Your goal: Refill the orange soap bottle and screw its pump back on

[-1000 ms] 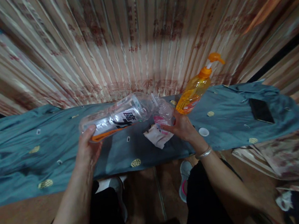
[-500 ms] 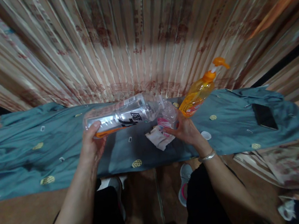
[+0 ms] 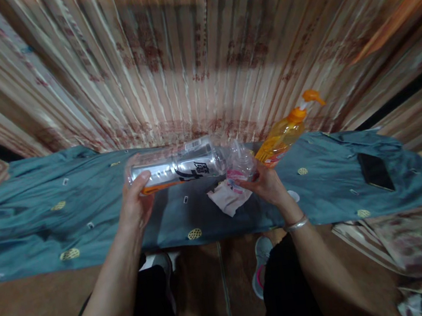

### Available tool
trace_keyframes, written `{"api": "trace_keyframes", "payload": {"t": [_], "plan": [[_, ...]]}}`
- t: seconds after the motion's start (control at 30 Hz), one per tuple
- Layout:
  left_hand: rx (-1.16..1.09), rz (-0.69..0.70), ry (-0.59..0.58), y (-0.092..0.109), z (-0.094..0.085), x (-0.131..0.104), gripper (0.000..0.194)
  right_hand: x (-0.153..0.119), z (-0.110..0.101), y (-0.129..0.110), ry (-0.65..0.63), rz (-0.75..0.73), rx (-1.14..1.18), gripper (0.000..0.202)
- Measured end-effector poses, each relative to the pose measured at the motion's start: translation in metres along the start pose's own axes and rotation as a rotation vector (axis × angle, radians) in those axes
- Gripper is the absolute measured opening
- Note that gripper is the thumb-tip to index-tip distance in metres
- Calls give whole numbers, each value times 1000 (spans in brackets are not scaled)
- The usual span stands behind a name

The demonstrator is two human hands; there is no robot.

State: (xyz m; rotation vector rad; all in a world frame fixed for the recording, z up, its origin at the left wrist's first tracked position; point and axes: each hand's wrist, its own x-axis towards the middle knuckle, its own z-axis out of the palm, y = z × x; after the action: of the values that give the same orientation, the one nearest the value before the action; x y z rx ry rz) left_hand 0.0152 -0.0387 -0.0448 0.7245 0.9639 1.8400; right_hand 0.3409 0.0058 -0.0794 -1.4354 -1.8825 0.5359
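My left hand (image 3: 137,201) is wrapped round the base of a large clear plastic bottle (image 3: 169,170) with a silver, black and orange label. The bottle lies level, its neck pointing right. My right hand (image 3: 264,182) grips a smaller clear plastic bottle (image 3: 241,160) with a pink label. The neck of the large bottle meets the small bottle's upper part; whether they touch I cannot tell. Under the small bottle lies a pale crumpled cloth or tissue (image 3: 229,198). Behind my right hand stands a pump bottle (image 3: 280,140) of orange liquid.
A teal patterned cloth (image 3: 97,216) covers the long narrow table. A black phone (image 3: 374,171) lies at the right, and a white round cap (image 3: 293,196) is partly behind my right wrist. Pleated curtains (image 3: 190,66) hang behind the table.
The large bottle and my left hand have shifted slightly right. The small bottle, in my right hand, sits a little lower and further right. The whole view has also moved slightly.
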Motion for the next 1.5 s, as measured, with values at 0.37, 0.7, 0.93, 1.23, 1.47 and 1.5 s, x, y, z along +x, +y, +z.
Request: {"api": "trace_keyframes", "payload": {"t": [0.37,0.7,0.93,1.23,1.47,1.5], "plan": [[56,17,-46,2,3,5,57,6,0,5,6,51,-22,74],[86,12,-56,0,8,12,55,5,2,5,34,41,-18,70],[91,-1,-17,1,9,3,63,2,3,9,46,-22,-4,64],[76,-31,9,4,14,-4,68,-1,1,4,28,32,-3,69],[83,10,-2,12,7,-9,69,-4,3,-1,12,33,2,75],[84,10,-1,12,6,-10,67,-4,3,-1,15,29,4,75]]}}
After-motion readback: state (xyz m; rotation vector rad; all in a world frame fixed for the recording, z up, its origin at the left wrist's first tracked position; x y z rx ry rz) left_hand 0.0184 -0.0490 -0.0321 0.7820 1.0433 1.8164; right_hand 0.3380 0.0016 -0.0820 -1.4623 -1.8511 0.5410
